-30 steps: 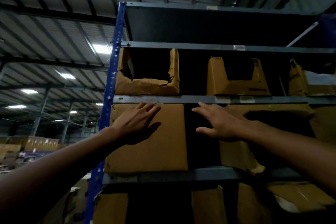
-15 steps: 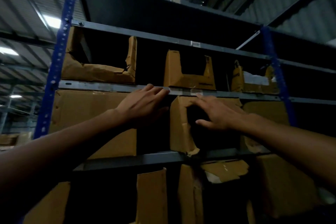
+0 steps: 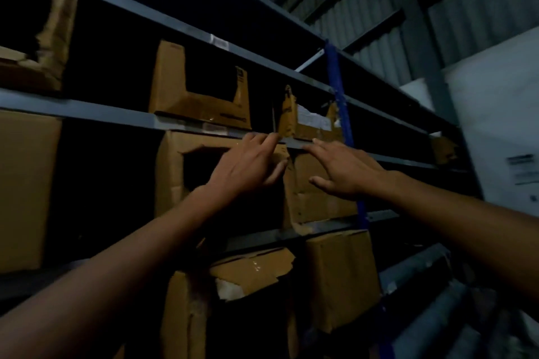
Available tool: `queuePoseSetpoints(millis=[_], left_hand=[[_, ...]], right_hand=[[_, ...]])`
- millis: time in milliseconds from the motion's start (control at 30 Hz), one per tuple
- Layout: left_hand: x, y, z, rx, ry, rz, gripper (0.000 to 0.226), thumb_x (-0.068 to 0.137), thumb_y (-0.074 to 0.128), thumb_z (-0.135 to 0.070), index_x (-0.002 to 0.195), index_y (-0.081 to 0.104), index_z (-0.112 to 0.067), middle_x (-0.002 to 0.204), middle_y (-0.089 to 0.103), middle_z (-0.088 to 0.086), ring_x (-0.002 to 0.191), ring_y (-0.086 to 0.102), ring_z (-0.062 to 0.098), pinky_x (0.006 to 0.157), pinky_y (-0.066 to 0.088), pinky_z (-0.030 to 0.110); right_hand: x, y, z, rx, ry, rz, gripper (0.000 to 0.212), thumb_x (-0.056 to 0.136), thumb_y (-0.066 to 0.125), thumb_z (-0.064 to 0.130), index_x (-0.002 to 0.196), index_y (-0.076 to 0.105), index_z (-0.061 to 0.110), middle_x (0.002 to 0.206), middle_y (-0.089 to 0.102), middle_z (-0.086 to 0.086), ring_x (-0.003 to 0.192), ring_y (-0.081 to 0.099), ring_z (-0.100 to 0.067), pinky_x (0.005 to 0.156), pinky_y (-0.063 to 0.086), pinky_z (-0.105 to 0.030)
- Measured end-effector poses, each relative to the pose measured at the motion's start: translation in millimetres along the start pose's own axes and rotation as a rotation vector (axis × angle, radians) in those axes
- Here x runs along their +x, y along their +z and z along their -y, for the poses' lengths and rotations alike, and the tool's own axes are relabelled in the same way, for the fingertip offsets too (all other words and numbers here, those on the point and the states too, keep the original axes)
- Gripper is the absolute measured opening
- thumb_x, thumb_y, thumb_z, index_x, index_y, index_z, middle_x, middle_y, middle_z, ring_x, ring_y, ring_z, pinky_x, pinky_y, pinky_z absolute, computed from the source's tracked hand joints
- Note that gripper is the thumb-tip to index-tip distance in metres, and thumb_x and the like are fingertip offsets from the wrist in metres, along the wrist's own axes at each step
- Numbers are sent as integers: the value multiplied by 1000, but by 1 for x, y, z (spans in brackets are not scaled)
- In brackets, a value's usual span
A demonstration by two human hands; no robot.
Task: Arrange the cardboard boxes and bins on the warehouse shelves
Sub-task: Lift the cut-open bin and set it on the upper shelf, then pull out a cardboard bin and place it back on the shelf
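Both hands up at the middle shelf level, neither gripping anything. Left hand (image 3: 250,165) is flat, fingers straight, over the right edge of a torn box (image 3: 172,172) that has a ragged hole in its front. The fingertips reach the shelf rail (image 3: 116,116) above it; we can't tell if they touch. Right hand (image 3: 345,172) has its fingers spread and straight in front of a smaller box (image 3: 320,204) just right of the torn one; contact is unclear too. Both boxes sit on the same shelf, side by side. On the shelf above we see a cut-front bin (image 3: 198,102) and, to its right, a ragged bin (image 3: 312,119) holding white paper, next to the blue post (image 3: 339,90). There is a large plain box (image 3: 26,189) at far left and a crushed box (image 3: 253,271) one shelf down. Lighting is dim.
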State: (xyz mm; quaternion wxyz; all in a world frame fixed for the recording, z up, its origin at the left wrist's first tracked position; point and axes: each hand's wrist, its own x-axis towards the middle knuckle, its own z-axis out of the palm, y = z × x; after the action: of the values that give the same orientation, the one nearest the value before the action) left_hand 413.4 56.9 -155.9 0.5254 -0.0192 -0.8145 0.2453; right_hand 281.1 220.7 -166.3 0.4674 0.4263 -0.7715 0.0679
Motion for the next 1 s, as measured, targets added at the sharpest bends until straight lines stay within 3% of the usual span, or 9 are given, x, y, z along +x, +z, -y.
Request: queuePoseSetpoints(millis=[233, 400, 500, 633, 833, 1000], left_hand=[[31, 115, -64, -191, -49, 6, 53, 96, 45, -42, 140, 34, -16, 136, 46, 7, 124, 40, 23, 88, 43, 35], [54, 179, -93, -353, -231, 36, 47, 95, 45, -33, 135, 38, -8, 134, 46, 13, 122, 40, 27, 93, 40, 37], [63, 218, -105, -411, -355, 38, 46, 96, 45, -30, 136, 36, -8, 138, 42, 12, 125, 39, 26, 96, 39, 37], [79, 270, -115, -472, -509, 69, 59, 96, 45, -28, 146, 24, -6, 147, 34, 13, 133, 33, 27, 105, 35, 40], [102, 326, -119, -394, -626, 65, 65, 94, 48, -29, 149, 21, -6, 149, 30, 14, 135, 30, 29, 110, 29, 41], [123, 356, -121, -314, -737, 30, 65, 93, 50, -28, 147, 23, -5, 146, 34, 16, 131, 33, 31, 106, 33, 41]], right_hand=[[-2, 51, -61, -90, 71, 47, 72, 90, 53, 50, 150, 19, 27, 155, 29, -6, 134, 37, -28, 104, 41, -43], [-3, 93, -107, -112, 108, 114, 72, 88, 54, 51, 147, 21, 25, 151, 33, -6, 128, 43, -30, 97, 46, -48], [-6, 119, -131, -100, 154, 126, 75, 90, 52, 52, 151, 17, 26, 156, 26, -7, 134, 38, -29, 101, 44, -47], [-10, 153, -169, -101, 138, 162, 76, 92, 50, 50, 153, 12, 26, 159, 20, -6, 136, 34, -27, 102, 44, -43], [3, 193, -241, -42, 89, 115, 73, 93, 51, 48, 152, 13, 27, 156, 25, -4, 134, 36, -25, 100, 45, -41], [22, 235, -287, 44, 59, 80, 75, 92, 51, 50, 152, 12, 28, 156, 26, -3, 133, 38, -24, 100, 45, -40]])
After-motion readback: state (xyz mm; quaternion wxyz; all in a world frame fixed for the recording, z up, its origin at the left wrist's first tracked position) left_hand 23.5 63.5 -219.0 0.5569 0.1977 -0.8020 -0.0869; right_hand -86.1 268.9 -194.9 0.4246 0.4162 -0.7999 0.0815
